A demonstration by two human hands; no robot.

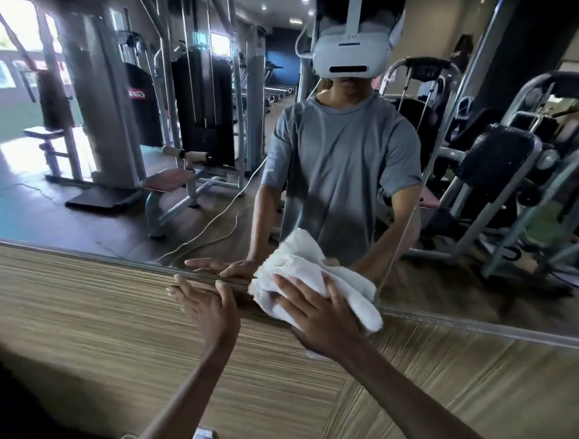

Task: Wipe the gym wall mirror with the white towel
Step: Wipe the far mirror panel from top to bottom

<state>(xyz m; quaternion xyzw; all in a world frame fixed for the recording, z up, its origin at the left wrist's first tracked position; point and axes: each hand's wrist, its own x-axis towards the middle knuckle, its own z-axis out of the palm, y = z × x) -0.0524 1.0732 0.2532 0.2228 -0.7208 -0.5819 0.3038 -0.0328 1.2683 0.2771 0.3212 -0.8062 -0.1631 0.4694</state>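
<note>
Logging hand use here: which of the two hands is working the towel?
The right hand, flat on the white towel against the mirror; the left hand is bare, fingertips at the mirror's lower edge.

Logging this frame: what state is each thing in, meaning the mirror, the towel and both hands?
mirror: upright on the wall; smears cannot be told.
white towel: bunched, pressed on the mirror near its lower edge.
right hand: fingers spread flat on the white towel, pressing it.
left hand: fingers straight, tips touching the mirror's lower edge.
</note>
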